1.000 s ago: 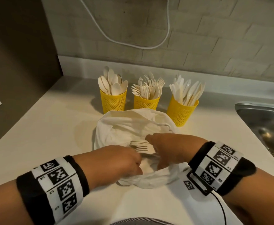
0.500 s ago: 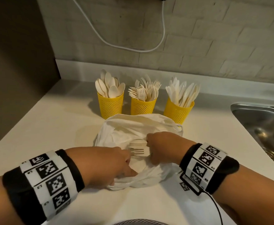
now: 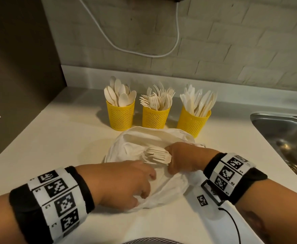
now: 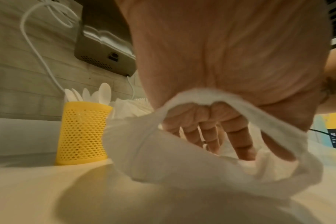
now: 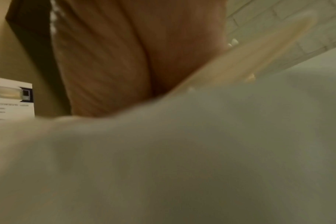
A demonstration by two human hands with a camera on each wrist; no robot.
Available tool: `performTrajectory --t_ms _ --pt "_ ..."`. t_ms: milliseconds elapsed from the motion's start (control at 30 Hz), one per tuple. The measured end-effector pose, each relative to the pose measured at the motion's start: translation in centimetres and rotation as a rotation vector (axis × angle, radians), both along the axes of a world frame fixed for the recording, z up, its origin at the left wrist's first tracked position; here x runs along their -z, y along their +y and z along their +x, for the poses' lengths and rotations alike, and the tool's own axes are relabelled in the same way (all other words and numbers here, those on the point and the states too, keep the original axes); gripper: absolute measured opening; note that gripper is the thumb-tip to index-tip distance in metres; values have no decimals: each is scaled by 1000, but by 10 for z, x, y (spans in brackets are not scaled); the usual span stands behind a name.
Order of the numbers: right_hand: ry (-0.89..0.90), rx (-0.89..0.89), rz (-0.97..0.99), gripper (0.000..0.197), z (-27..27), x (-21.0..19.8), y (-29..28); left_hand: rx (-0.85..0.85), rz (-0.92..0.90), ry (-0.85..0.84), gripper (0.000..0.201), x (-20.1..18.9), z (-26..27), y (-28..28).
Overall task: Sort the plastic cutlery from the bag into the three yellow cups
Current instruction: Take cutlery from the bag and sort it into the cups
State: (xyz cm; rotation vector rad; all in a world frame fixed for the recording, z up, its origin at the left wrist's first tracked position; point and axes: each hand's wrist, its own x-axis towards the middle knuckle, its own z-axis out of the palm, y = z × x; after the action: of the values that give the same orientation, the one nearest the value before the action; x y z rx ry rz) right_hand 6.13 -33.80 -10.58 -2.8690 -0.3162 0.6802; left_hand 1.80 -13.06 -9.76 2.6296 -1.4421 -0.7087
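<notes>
Your right hand is clamped on a small bunch of forks, tines pointing to nine o'clock, held just over the open bag at the desk's centre. Your left hand is inside the bag's mouth at seven o'clock — the left wrist view shows its fingers spread and reaching down onto the cloth, gripping nothing I can see. At twelve o'clock the three cups stand in a row: spoon cup, fork cup, knife cup, all already well filled. So most of the sorting looks done — what is left is this bunch, bound for the middle cup, plus whatever still lies in the bag, which its folds hide.
</notes>
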Motion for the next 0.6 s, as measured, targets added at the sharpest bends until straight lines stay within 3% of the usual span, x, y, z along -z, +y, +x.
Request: performTrajectory --t_ms 67,167,300,467,600 --pt "18 36 59 42 1 4 -1 34 6 27 48 5 -3 -7" --pt "-2 55 140 36 5 3 -4 46 197 149 83 12 -9 -18" --pt "-13 27 182 31 9 -17 -12 126 349 181 84 15 -9 -25" --pt "256 -20 973 15 7 -60 -31 110 363 322 77 -2 6 -24" --pt "446 -176 1184 16 9 -86 -41 85 352 371 78 -9 14 -26"
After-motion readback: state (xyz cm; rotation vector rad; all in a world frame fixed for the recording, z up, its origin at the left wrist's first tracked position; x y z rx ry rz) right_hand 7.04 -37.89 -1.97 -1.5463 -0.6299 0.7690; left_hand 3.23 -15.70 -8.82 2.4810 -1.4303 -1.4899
